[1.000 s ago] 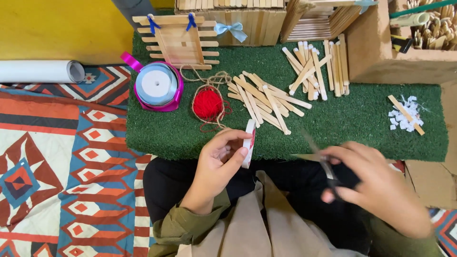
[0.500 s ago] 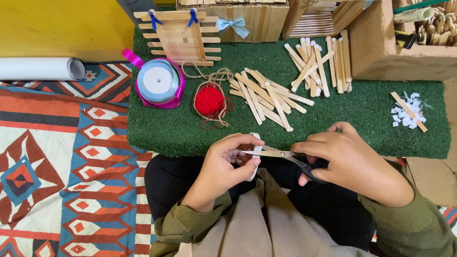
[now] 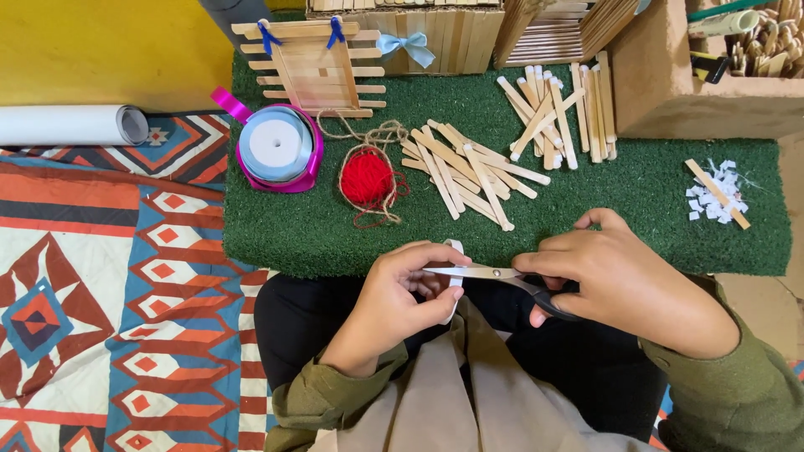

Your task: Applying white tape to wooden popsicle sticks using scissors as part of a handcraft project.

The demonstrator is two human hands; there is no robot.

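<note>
My left hand (image 3: 398, 289) pinches a small white strip (image 3: 455, 276) just in front of the green turf board (image 3: 578, 213). My right hand (image 3: 624, 280) grips a pair of scissors (image 3: 502, 278) with black handles, and the silver blades point left and meet the white strip between my left fingers. Both hands hover over my lap. On the turf beyond them lie a pile of flat wooden sticks (image 3: 469, 172), a ball of red yarn (image 3: 367, 178) with brown twine, and a spool of pale ribbon (image 3: 276, 148).
A stick raft with blue ties (image 3: 314, 67) and a stick box with a blue bow (image 3: 419, 33) stand at the back. More sticks (image 3: 565, 117) lie beside a cardboard box (image 3: 703, 84). White scraps (image 3: 712, 197) sit right. A patterned rug (image 3: 109, 285) and paper roll (image 3: 71, 124) lie left.
My right hand has brought the scissors leftward to the white strip, and my left hand has turned the strip towards the blades.
</note>
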